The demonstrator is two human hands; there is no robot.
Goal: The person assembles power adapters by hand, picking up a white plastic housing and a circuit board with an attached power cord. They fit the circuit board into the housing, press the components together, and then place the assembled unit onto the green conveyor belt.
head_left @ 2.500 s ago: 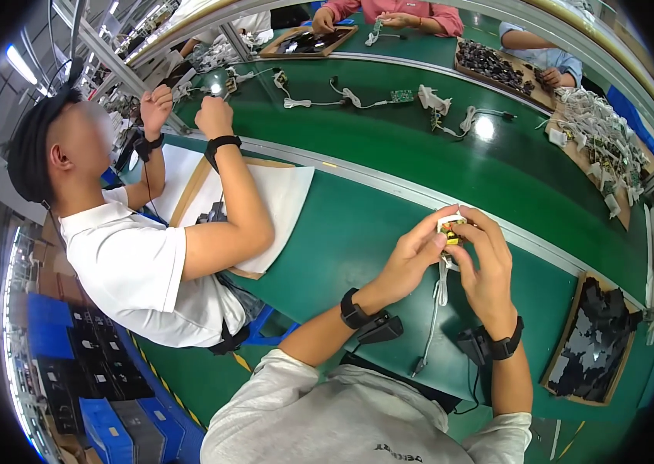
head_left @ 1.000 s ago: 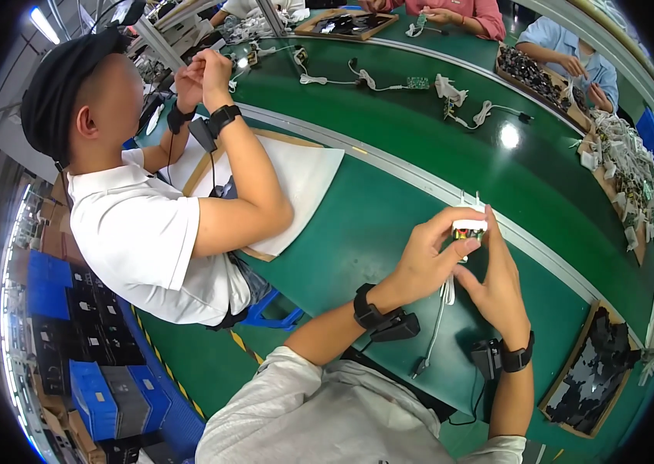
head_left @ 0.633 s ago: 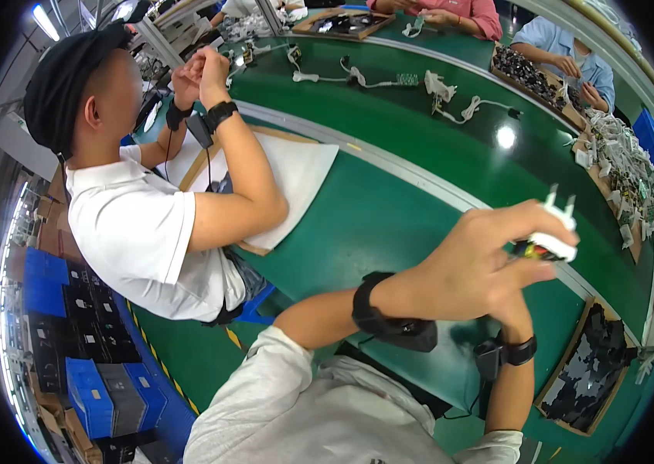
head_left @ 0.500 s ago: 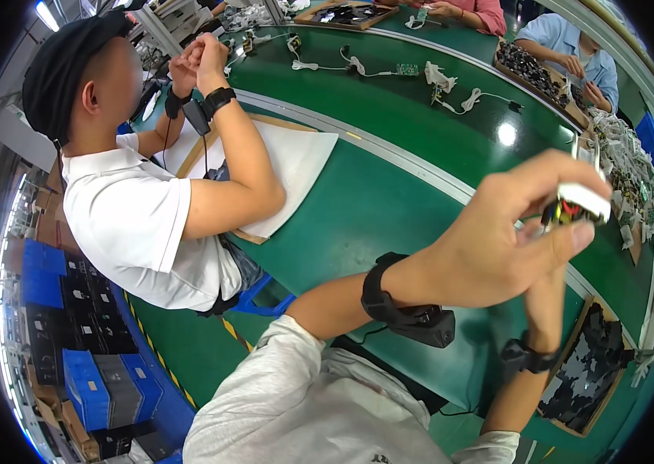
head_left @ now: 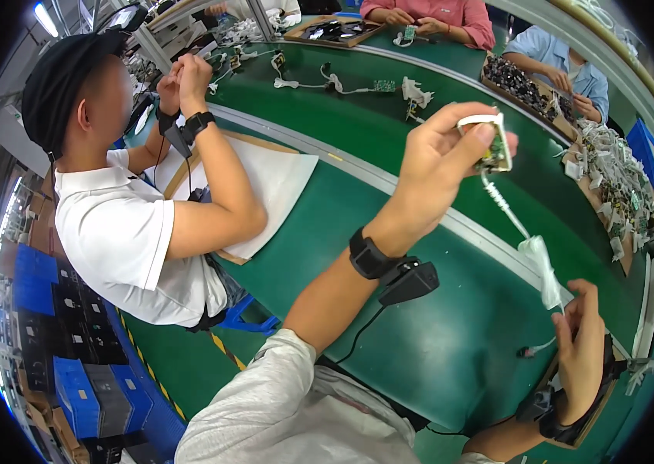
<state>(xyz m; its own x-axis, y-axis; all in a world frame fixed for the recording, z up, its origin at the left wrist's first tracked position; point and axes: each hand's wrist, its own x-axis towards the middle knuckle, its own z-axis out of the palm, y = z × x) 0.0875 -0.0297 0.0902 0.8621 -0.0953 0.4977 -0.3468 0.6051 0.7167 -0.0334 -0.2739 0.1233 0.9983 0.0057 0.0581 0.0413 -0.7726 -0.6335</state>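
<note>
Raised over the near edge of the conveyor, my left hand (head_left: pixel 439 166) grips an open white power adapter (head_left: pixel 506 147). A green circuit board shows inside its white casing. From its underside a white cable (head_left: pixel 506 207) with a ribbed sleeve runs down to a bundled, wrapped section (head_left: pixel 543 271). Lower right, my right hand (head_left: pixel 584 348) has its thumb and fingers closed round the cable just below that bundle. The cable's loose end, with a small dark plug (head_left: pixel 526 352), hangs left of my right hand over the green table (head_left: pixel 451 325).
A green conveyor (head_left: pixel 342 100) carries several boards with white cables. A heap of adapters and cables (head_left: pixel 613 178) lies at the right, with a tray of dark parts (head_left: pixel 524 85) beyond. Left of me sits a co-worker (head_left: pixel 126 224) in a white shirt. Others work across the belt.
My left hand has moved left and turned, showing the board inside the adapter. My right hand, mostly hidden behind it before, has dropped down and right along the cable, which now hangs stretched between them.
</note>
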